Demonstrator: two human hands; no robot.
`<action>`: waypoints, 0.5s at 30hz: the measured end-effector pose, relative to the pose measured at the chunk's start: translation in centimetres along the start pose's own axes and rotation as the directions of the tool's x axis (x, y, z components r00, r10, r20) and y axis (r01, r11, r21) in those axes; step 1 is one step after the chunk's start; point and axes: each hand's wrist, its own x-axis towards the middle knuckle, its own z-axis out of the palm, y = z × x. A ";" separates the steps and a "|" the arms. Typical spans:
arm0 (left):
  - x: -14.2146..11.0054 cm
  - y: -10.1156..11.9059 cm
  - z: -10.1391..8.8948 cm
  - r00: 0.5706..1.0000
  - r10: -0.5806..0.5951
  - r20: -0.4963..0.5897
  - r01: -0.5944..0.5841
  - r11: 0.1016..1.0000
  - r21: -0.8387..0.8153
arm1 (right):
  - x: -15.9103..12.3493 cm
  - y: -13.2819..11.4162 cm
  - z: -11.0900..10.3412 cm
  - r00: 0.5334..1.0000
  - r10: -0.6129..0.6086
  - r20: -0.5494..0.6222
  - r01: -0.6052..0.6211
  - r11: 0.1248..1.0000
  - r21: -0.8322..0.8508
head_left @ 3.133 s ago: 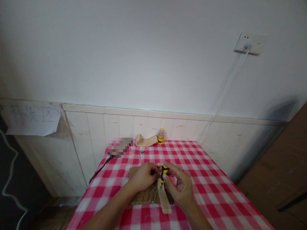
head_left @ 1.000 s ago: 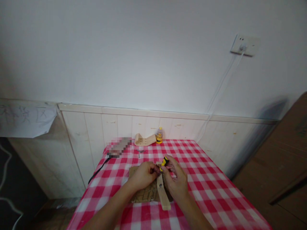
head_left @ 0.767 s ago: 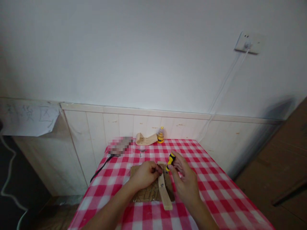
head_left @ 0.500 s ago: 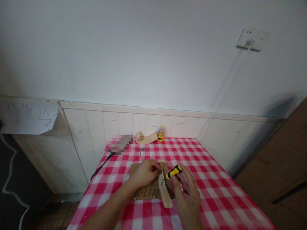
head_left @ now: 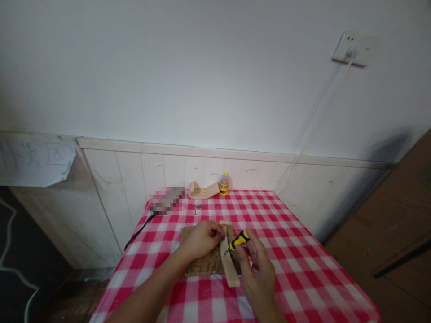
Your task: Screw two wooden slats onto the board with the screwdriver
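I judge the step in hand to be screwdriver work on the wooden strip (head_left: 230,272), which lies across the brown board (head_left: 201,265) on the checked cloth (head_left: 286,264); the right hand (head_left: 258,264) has its fingers clamped on the yellow-black screwdriver (head_left: 239,240), tilted, metal tip at the strip's middle; I cannot confirm seating; the left hand (head_left: 202,238) has its fingers bunched at the strip's far part; I cannot tell whether they grip it; the next move calls for a straighter shaft and a steadied strip.
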 end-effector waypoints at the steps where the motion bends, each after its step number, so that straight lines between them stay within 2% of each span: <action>1: 0.0 0.0 0.0 1.000 -0.004 -0.001 0.004 1.000 0.002 | 0.1 -0.1 0.0 1.000 0.010 0.013 -0.010 1.000 0.012; 9: -0.1 0.4 0.0 1.000 0.017 0.006 -0.017 0.999 -0.038 | 1.2 -0.7 0.2 0.982 0.101 0.161 -0.107 0.994 0.026; 15: -0.3 1.4 -0.4 0.999 0.030 0.013 -0.030 0.999 -0.012 | 1.9 -1.7 0.5 0.970 0.094 0.224 -0.104 0.994 0.038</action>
